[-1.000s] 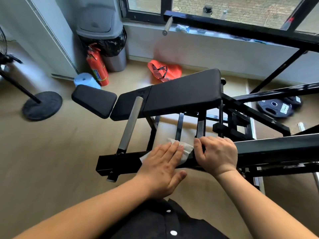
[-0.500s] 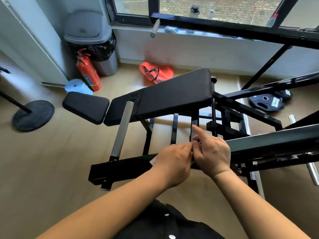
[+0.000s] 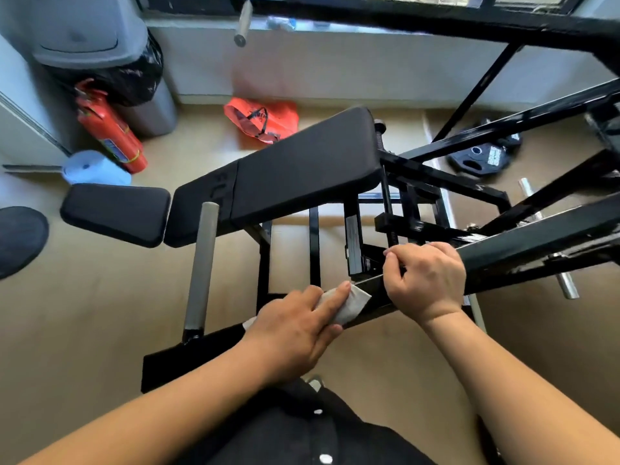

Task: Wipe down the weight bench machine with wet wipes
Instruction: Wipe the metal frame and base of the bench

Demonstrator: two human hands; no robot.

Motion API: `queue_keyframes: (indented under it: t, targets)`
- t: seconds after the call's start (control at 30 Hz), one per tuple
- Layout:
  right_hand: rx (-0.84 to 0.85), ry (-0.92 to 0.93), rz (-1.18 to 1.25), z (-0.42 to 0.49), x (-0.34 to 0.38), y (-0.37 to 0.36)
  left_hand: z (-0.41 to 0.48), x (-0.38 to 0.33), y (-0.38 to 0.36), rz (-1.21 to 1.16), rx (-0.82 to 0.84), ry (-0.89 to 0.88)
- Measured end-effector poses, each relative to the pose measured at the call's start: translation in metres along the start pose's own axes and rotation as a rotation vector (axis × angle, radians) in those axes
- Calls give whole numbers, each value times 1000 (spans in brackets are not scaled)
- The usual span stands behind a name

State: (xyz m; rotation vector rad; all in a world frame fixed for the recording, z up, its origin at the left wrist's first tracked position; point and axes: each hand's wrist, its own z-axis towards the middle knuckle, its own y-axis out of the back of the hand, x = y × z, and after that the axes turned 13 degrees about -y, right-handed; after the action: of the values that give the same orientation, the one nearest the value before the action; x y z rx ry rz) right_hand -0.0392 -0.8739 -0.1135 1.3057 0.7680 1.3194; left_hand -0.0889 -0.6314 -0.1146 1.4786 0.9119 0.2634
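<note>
The weight bench machine has a black backrest pad (image 3: 302, 169), a separate black seat pad (image 3: 114, 213) and a silver post (image 3: 201, 266). A black frame bar (image 3: 536, 250) runs across in front of me. My left hand (image 3: 295, 327) presses a folded white wet wipe (image 3: 352, 303) onto this bar with straight fingers. Just right of the wipe, my right hand (image 3: 426, 276) grips the same bar with curled fingers. Part of the wipe is hidden under my left hand.
On the wooden floor lie an orange bag (image 3: 261, 120), a red fire extinguisher (image 3: 110, 132), a blue roll (image 3: 94, 169) and a black weight plate (image 3: 479, 159). A grey bin (image 3: 90, 38) stands at the back left. A round black stand base (image 3: 16, 239) sits at the left edge.
Half a second ago both hands met at the wipe. Now they are apart: the left presses the folded wipe flat on the bar, and the right has shifted right along it.
</note>
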Motion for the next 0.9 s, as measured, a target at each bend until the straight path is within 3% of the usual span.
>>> queue_keyframes:
  t: [0.2,0.33,0.43,0.53,0.6,0.77,0.9]
  targets:
    - [33,-42,-55,3,3,0,76,-21,13,-174,-19,-26]
    - [119,-42,61,6,0,7,82,-15,16,-245,61,-36]
    - [102,37,199,11,-19,24,49,-2,15,-207,77,-28]
    - [-26,74,-52,34,-53,29,45,-3,19,-124,63,-62]
    - [-4,36,-131,42,-66,24,65,-21,21,-101,45,-74]
    - [28,28,37,41,-71,19,139,-69,14,-87,-26,37]
    - [25,79,118,41,-76,20,137,-71,13,-60,-41,36]
